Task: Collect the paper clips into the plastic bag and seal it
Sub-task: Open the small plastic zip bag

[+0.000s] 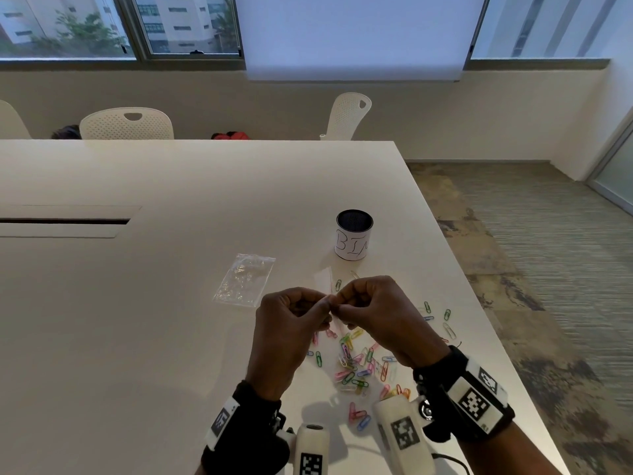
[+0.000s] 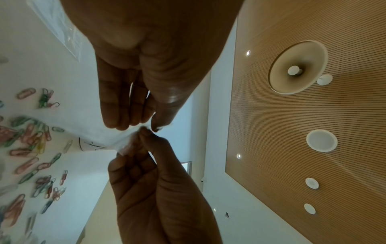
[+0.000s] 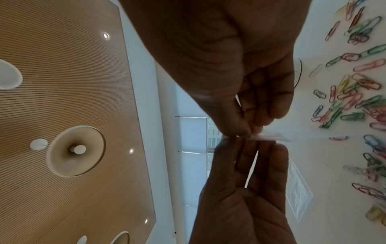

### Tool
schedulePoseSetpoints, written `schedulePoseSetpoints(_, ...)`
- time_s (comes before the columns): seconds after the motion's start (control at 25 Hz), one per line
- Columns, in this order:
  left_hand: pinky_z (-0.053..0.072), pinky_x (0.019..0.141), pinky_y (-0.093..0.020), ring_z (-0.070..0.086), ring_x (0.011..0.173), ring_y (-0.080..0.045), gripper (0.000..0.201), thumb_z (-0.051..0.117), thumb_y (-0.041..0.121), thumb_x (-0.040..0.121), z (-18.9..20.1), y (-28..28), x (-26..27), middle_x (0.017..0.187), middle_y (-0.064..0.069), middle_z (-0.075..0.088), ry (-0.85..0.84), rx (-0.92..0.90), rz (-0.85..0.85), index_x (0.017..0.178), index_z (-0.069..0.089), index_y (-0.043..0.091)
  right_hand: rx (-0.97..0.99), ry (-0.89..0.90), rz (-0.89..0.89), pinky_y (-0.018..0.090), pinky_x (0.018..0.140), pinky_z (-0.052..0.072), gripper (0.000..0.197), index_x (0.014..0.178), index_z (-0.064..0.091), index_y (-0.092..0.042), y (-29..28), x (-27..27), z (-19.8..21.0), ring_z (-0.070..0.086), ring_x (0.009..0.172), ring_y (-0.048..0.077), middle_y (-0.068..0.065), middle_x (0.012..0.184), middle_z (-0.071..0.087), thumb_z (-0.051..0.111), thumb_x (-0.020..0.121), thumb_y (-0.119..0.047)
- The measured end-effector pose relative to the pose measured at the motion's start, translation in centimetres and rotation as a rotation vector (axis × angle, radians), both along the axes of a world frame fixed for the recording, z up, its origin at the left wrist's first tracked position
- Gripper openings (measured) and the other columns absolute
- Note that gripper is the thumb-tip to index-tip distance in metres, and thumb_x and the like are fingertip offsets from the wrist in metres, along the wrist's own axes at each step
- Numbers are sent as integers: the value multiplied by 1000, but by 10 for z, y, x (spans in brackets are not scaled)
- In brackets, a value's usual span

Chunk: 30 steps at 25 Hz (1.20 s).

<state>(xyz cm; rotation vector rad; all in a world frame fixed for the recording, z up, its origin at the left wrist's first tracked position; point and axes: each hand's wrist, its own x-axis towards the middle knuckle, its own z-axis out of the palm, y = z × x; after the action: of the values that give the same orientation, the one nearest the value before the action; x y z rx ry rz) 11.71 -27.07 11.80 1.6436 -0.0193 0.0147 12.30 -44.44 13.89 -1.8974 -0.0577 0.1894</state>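
Fingers (image 2: pixel 123 115) of both hands meet in mid-air above the table (image 1: pixel 171 303), curled tight and pinching the top edge of a small clear plastic bag (image 3: pixel 269 137). The left hand (image 1: pixel 291 323) and the right hand (image 1: pixel 376 313) grip the same strip from opposite sides, thumbs nearly touching, as if working the mouth open. The held bag looks empty, though it is too sheer to be sure. Just below and behind the fingers, coloured paper clips (image 1: pixel 356 365) lie scattered loose on the table. To the left of the fingers lies a second clear bag (image 1: pixel 245 281); ahead of them stands a small cup marked "BIN" (image 1: pixel 354 240). Judging by this, collecting has not started, and sealing is still to come.
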Motion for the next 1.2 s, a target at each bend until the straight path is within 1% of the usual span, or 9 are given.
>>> schedulePoseSetpoints(0.12,67,78,-39,81,76,-19,10,79,16,90,0,-2,3,82,-5,83,6,16,-6,97,80,9,16,2,-8,24,66,58,13,88,75,-6,-2,5,-3,66,67,13,15,81,75,80,87,-18)
schedulePoseSetpoints(0.24,68,77,-40,81,75,-18,11,78,20,91,-1,-3,8,81,-3,82,-6,71,-8,97,81,10,26,13,3,26,69,60,14,87,77,-4,-5,10,-4,70,69,16,13,79,78,81,86,-18)
schedulePoseSetpoints(0.32,68,77,-39,80,75,-17,11,76,20,93,-1,-4,11,79,-3,82,-11,87,-14,95,81,10,40,33,30,25,70,60,16,90,78,-2,-8,12,-3,73,72,18,12,81,79,80,86,-18)
schedulePoseSetpoints(0.52,68,77,-41,81,75,-17,9,75,16,94,-5,-6,18,81,-4,82,0,104,-2,98,79,9,108,94,35,25,71,61,20,98,72,3,-12,18,-4,75,75,20,17,86,79,77,89,-14)
schedulePoseSetpoints(0.72,68,78,-39,81,78,-15,15,79,24,92,-6,-10,21,85,-3,83,2,129,-49,100,79,11,77,54,-3,29,71,63,11,96,73,-1,-9,22,-8,78,77,23,16,87,78,77,87,-6)
schedulePoseSetpoints(0.84,68,78,-36,81,78,-12,12,78,20,92,-7,-10,22,85,-1,83,5,153,-32,101,81,12,81,36,-26,28,69,63,11,95,73,-2,-6,23,-10,79,77,24,15,85,79,78,86,-7)
schedulePoseSetpoints(0.92,68,77,-35,81,76,-11,9,78,17,92,-7,-10,23,83,0,83,-12,198,-15,99,82,13,64,26,-46,27,68,63,11,93,74,-2,-5,24,-11,79,75,24,14,82,78,79,86,-8)
schedulePoseSetpoints(1.08,68,73,-35,79,69,-9,4,81,14,88,-4,-11,23,76,2,81,-41,255,0,88,81,18,64,45,-71,31,68,65,8,90,72,1,-3,24,-14,79,72,25,15,80,78,78,86,-2)
schedulePoseSetpoints(1.2,68,73,-35,79,67,-9,4,83,12,86,-4,-13,21,74,2,81,-43,287,22,85,82,16,107,83,-67,32,68,65,10,91,69,6,-3,23,-16,79,72,27,19,82,77,76,86,2)
